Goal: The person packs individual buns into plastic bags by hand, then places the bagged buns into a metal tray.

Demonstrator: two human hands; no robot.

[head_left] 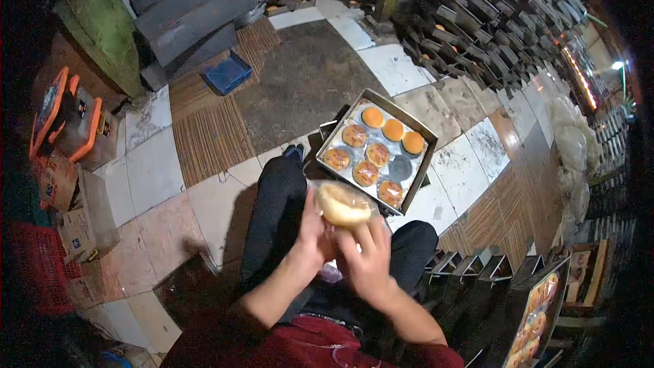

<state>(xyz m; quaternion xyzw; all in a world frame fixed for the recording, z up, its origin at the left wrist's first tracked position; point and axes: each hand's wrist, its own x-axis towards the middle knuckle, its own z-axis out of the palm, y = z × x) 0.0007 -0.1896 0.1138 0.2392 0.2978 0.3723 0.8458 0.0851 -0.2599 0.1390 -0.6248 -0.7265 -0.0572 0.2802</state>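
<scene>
- Left of the tray [402, 112], floor [208, 218] lies open (dark stacks [470, 20] rise ahead on the right).
- Between left grip [308, 237] and right grip [366, 255], both clamped on it, the bun [344, 207] is just this side of the tray's near edge.

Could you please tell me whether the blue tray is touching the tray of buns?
Apart: the head view plainly shows a dark floor patch between the blue tray and the tray of buns.

Room opens above the tray [400, 116] of 8 buns [377, 154]; its raised walls [420, 176] and the 2 knees [417, 237] hem lower paths
</scene>
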